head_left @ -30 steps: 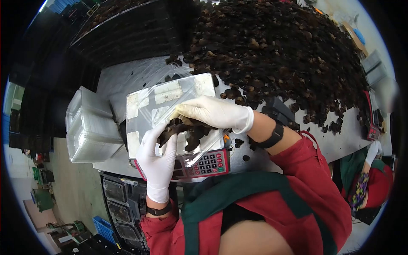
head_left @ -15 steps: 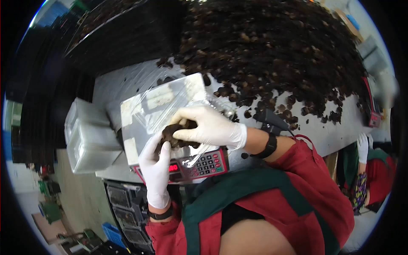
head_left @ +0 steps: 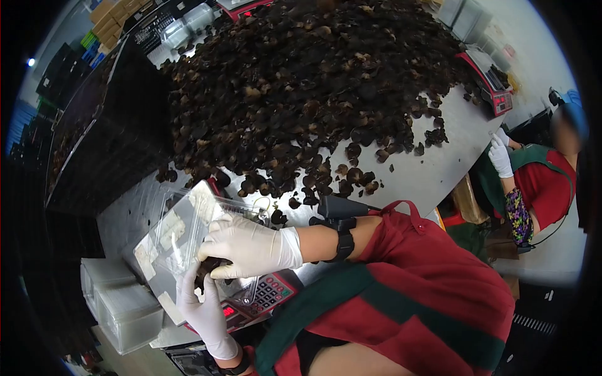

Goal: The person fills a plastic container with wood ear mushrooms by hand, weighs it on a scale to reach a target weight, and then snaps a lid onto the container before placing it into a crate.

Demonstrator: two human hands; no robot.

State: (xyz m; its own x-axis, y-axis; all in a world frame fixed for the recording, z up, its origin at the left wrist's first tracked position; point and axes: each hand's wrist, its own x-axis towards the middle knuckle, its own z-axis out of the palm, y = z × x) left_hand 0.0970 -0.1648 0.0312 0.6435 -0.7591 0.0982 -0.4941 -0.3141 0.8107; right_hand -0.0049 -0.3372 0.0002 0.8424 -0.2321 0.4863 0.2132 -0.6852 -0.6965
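My left hand (head_left: 204,313), in a white glove, pinches dark brown mushroom pieces (head_left: 207,268) that look like wood ear. My right hand (head_left: 254,249), also gloved, has its fingers closed on the same pieces from the other side. Partly hidden beneath both hands is a clear plastic container (head_left: 179,235) with its lid folded open. It rests on the pale plate of a red weighing scale (head_left: 269,293), whose red display shows beside my left wrist. How many pieces are held is hidden by my fingers.
A large heap of dark mushrooms (head_left: 301,81) covers much of the metal table (head_left: 433,163). Stacked clear containers (head_left: 125,310) stand at the left, below black crates (head_left: 119,125). Another red scale (head_left: 489,81) sits at the far right, near a co-worker (head_left: 545,182) in red and green.
My view has swung, so the scale and both hands now appear lower and further left. More of the heap and the co-worker show. Both hands still hold the mushroom pieces.
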